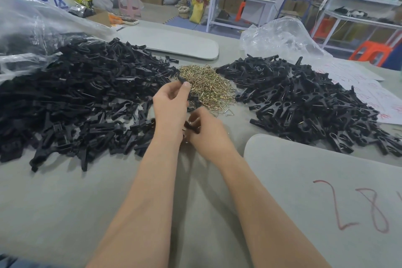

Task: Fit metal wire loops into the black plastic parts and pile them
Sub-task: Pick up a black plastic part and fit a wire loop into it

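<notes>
L hand; hooked plastic part

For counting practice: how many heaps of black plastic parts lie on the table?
2: the left heap, left of the wire loops; the right heap, right of them. The clear bag may hide more.

The left arm and the right arm are both bare all the way along, as far as they show. The left hand and the right hand are bare too. The thumbnail on the left hand is short and plain. In the bottom left corner there is a small, blurry bit of blue cloth. I cannot tell what it is.
</notes>
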Action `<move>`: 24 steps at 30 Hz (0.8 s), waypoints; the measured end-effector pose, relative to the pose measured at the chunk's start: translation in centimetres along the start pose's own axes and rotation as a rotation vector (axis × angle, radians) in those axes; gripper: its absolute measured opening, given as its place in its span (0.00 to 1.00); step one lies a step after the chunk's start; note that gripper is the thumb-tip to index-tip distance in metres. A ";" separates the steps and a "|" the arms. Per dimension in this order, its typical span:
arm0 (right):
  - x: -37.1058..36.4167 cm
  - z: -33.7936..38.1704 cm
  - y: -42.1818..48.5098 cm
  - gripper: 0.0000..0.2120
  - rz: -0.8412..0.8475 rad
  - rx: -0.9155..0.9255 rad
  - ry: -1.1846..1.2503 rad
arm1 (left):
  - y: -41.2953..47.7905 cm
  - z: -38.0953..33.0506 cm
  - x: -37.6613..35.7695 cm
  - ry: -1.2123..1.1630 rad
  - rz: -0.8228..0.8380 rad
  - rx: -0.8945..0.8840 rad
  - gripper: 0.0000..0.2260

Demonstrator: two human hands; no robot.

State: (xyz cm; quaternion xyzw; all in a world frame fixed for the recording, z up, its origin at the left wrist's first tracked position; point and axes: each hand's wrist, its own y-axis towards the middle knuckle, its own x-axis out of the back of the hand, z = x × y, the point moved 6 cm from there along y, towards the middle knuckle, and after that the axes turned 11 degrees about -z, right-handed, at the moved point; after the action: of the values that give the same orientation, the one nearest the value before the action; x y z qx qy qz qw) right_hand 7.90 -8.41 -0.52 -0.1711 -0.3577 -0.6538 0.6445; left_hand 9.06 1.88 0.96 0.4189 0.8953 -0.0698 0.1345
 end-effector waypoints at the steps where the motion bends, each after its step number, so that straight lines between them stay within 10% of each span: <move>1: 0.9 -0.5 0.4 0.13 -0.067 -0.065 0.086 | -0.1 0.2 -0.2 0.021 0.030 0.006 0.03; 7: 5.7 -2.7 1.3 0.09 -0.285 -0.274 0.909 | -1.0 1.1 -1.8 0.166 0.253 0.035 0.05; 24: 6.5 -3.2 1.5 0.07 -0.400 -0.109 0.523 | -2.3 0.8 -2.7 0.269 0.446 -0.072 0.10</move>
State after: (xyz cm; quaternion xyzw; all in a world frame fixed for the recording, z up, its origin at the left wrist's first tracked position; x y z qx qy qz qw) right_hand 9.39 -15.14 2.15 0.0419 -0.1710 -0.8074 0.5631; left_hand 9.11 -1.72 1.02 0.6062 0.7927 0.0499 0.0409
